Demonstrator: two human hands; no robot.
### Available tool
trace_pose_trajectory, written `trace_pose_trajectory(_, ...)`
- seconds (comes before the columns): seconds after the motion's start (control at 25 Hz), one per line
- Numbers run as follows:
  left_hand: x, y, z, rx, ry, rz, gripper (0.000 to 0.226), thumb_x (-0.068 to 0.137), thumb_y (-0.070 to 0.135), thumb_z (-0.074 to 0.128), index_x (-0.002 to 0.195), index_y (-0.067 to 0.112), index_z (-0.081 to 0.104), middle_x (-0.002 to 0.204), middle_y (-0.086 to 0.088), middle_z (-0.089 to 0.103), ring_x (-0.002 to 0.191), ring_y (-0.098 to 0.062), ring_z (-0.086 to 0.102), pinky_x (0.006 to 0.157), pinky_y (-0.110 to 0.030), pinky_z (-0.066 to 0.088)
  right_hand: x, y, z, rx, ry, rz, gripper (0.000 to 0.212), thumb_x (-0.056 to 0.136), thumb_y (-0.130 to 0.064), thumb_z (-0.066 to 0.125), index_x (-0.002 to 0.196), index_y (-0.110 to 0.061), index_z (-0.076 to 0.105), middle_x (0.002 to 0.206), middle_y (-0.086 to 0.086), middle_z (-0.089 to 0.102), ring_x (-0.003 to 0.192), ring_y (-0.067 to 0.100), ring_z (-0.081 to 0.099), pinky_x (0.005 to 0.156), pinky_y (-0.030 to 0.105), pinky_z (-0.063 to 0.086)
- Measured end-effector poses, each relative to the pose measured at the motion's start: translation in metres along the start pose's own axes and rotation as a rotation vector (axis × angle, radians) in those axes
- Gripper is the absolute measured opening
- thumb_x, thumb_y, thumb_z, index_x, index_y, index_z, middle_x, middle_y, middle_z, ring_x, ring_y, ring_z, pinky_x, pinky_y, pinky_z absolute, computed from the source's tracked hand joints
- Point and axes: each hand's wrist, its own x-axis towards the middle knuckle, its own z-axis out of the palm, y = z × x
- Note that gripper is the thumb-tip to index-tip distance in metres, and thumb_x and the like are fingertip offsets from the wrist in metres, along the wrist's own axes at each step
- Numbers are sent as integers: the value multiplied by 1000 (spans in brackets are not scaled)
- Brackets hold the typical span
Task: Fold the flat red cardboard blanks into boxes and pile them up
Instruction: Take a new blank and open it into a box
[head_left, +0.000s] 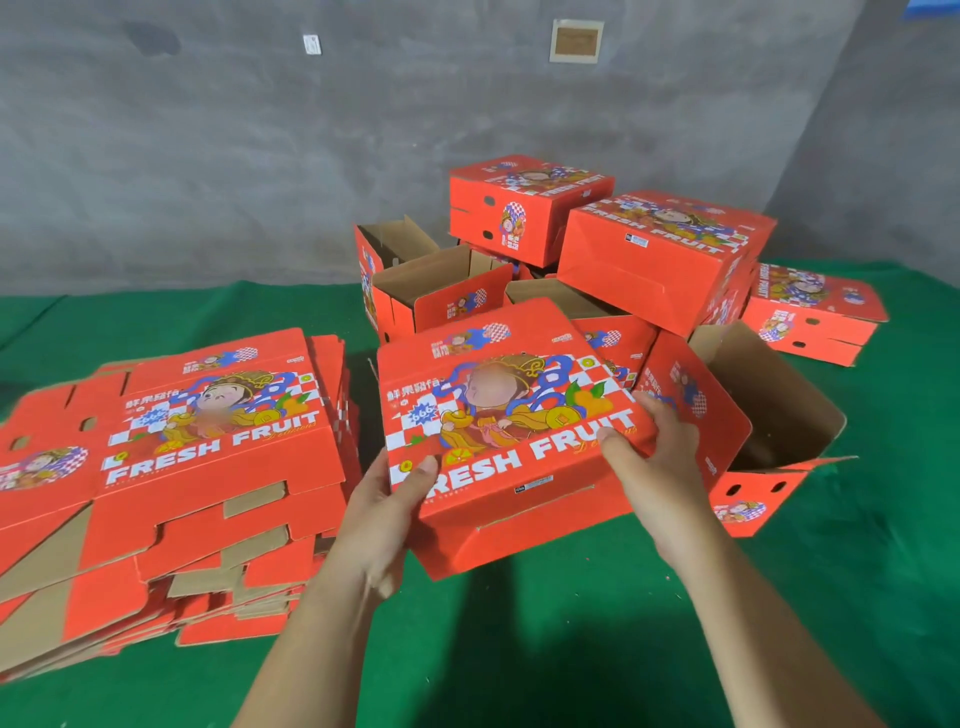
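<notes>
A folded red cardboard box sits in the near centre of the green felt-like table cover, its glossy printed lid facing up with a cartoon figure, blue-and-white checks and "FRESH FRUIT" in white block letters. The left hand grips its near left corner, thumb on the lid and fingers curled under the edge. The right hand clasps the near right corner, fingers bent over the lid's edge. A plain red front flap slopes down between the two hands.

To the left lies a stack of flat blanks, slightly fanned, with notched tabs and raw brown corrugated undersides showing. Beyond and to the right, a loose pile of folded boxes is heaped unevenly, some closed, some open with matte brown insides. A rough grey concrete wall stands behind.
</notes>
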Motion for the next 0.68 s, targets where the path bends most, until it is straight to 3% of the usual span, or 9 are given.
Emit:
trace_pose_trajectory(0.08,1,-1,0,24,1,48,35,94,25,72,128,29,67,119,-9,77,100,-27,77,72,-41,63,0,2,-5,24,-62,12,47,89,-40,71,132,-52,54,135,-12,52,105,1,65,82,23,56)
trace_pose_trajectory(0.16,0,0,0,35,-8,90,36,96,24,71,130,34,65,120,-8,77,102,-30,77,68,-45,63,-3,5,-8,82,-122,0,40,92,-37,70,125,-56,58,118,-20,70,96,-1,71,71,18,59)
trace_pose_trajectory(0.2,-1,2,1,39,-5,105,38,96,25,72,131,38,64,120,-6,77,101,-31,77,66,-49,62,-6,5,-9,84,-131,-8,38,93,-37,69,122,-58,58,111,-25,72,93,-5,71,66,14,57)
trace_pose_trajectory(0.28,-3,5,2,26,46,124,41,95,26,74,129,45,63,117,-4,77,98,-31,78,65,-59,61,-10,5,-8,76,-114,-32,35,95,-41,70,122,-60,59,108,-33,69,93,-10,68,71,15,54)
trace_pose_trajectory(0.44,-1,9,-2,-69,137,192,38,85,30,70,120,44,64,122,-8,75,102,-38,74,61,-55,58,-12,1,-5,152,-77,-73,31,92,-53,70,122,-55,62,111,-29,71,96,-7,70,73,15,54)
trace_pose_trajectory(0.48,0,9,-2,-59,132,225,39,84,32,69,122,43,64,125,-8,73,109,-40,71,65,-58,58,-11,-2,-4,190,-68,-85,30,92,-54,70,121,-55,63,111,-26,73,96,-4,72,70,13,56)
trace_pose_trajectory(0.56,1,11,1,-32,88,317,43,88,35,69,129,45,62,131,-2,71,122,-36,67,87,-63,56,-8,-8,-5,247,-45,-106,32,89,-56,71,121,-53,65,113,-20,75,99,2,74,72,12,57)
trace_pose_trajectory(0.68,3,21,6,198,16,389,61,88,57,72,143,60,46,144,12,61,131,-14,61,108,-48,48,0,-18,-5,292,-36,-138,39,83,-58,73,121,-53,66,115,-15,76,101,6,75,74,11,56)
